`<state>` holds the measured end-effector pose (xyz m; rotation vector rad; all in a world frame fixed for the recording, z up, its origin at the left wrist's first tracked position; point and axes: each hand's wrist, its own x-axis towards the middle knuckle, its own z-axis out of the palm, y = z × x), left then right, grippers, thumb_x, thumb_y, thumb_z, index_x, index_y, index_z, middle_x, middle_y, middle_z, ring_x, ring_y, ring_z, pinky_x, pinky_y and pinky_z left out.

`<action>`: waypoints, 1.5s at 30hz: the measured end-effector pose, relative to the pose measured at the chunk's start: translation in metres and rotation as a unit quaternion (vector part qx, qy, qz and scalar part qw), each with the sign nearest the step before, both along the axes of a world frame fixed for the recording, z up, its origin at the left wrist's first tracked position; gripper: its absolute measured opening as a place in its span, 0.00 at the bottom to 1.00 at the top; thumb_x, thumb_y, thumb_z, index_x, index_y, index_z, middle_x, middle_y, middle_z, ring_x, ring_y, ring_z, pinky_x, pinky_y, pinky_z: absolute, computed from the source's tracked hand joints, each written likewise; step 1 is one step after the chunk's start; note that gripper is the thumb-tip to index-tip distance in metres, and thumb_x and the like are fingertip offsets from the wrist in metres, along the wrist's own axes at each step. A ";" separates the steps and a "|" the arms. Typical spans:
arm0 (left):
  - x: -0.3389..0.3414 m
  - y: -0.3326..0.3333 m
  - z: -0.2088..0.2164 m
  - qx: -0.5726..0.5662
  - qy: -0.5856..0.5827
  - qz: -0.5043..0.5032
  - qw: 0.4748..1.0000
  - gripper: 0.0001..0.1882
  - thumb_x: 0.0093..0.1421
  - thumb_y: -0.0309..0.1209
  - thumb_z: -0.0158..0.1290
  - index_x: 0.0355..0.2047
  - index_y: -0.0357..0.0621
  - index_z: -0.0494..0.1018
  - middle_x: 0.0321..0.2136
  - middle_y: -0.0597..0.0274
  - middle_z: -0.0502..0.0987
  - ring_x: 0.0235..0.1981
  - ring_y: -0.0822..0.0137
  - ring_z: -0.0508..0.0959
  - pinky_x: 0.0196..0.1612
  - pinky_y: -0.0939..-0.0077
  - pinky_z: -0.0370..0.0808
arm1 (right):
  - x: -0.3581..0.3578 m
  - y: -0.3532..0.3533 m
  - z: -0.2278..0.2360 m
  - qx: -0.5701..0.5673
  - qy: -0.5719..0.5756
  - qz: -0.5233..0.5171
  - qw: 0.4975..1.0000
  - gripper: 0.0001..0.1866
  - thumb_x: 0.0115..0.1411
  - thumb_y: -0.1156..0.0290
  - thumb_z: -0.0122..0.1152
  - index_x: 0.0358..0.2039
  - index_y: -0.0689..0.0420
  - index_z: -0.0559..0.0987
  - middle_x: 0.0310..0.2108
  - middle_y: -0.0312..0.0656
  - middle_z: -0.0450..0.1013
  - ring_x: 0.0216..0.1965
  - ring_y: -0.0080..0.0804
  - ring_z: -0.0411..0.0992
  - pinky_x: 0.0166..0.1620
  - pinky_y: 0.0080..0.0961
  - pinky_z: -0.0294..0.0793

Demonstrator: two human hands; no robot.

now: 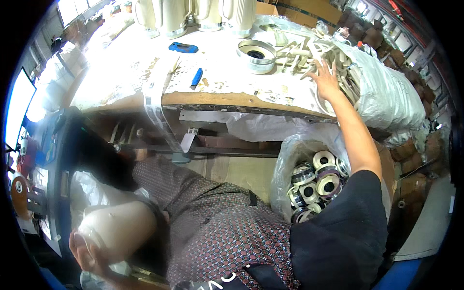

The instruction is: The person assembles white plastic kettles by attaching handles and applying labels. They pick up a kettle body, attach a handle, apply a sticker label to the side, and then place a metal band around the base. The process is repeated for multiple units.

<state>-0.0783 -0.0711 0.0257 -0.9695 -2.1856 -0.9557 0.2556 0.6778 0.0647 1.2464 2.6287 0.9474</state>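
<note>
Low at my left side, my left hand [86,253] grips a cream plastic jug body [123,224] by its rimmed end. The jug body lies tilted beside my lap and is a little blurred. My right arm stretches over the table, and my right hand [326,82] is spread over a heap of cream curved plastic strips [302,53] that look like jug handles. Its fingers are apart and at the edge of the heap, with nothing seen in them. The heap spills from a large white woven sack [386,92] on the right.
Several cream jugs [171,19] stand at the table's back. A round ring-shaped part [256,55], a blue tool [183,47] and a blue-handled cutter [197,76] lie on the worn white table [125,72]. Below, a plastic-lined box [282,174] holds several round lids [309,192].
</note>
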 end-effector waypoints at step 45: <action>0.091 0.044 -0.037 0.097 -0.111 0.008 0.989 0.26 0.46 0.57 0.65 0.27 0.50 0.68 0.51 0.42 0.67 0.53 0.36 0.72 0.56 0.37 0.69 | -0.306 -0.493 -0.112 -0.938 0.323 0.070 0.108 0.18 0.69 0.62 0.51 0.30 0.63 0.77 0.23 0.34 0.70 0.24 0.17 0.66 0.27 0.14 0.64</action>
